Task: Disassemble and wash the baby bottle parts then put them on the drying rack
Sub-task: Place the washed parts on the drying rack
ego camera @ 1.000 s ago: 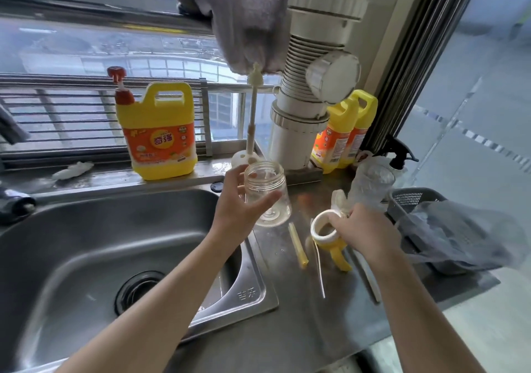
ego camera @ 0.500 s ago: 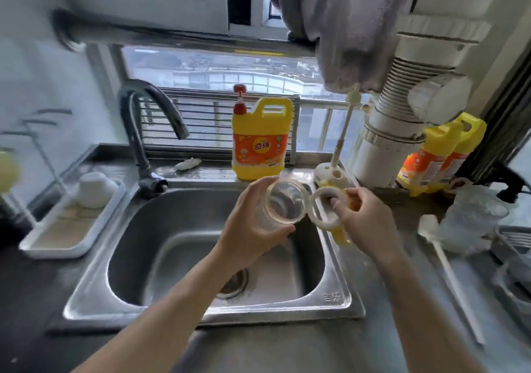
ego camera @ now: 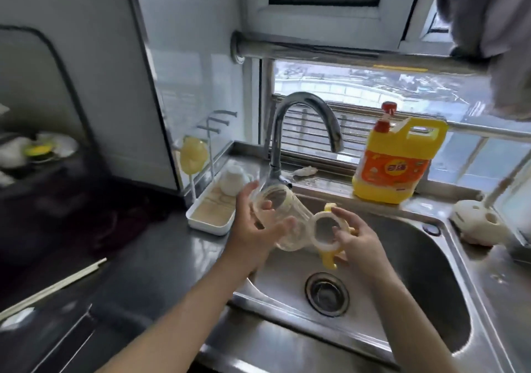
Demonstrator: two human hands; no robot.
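Left hand (ego camera: 253, 229) gripping clear bottle (ego camera: 283, 220), right hand (ego camera: 355, 242) holding collar ring (ego camera: 326, 230), over sink (ego camera: 416, 272)

Two slender bare forearms and two bare hands, the left hand (ego camera: 253, 229) and the right hand (ego camera: 359, 242), show over the stainless steel sink (ego camera: 425, 272); both arms are uncovered as far as they can be seen.

Steel counter (ego camera: 505, 292) with sink (ego camera: 408, 260), white drying rack (ego camera: 209, 219), yellow detergent jug (ego camera: 398, 168)
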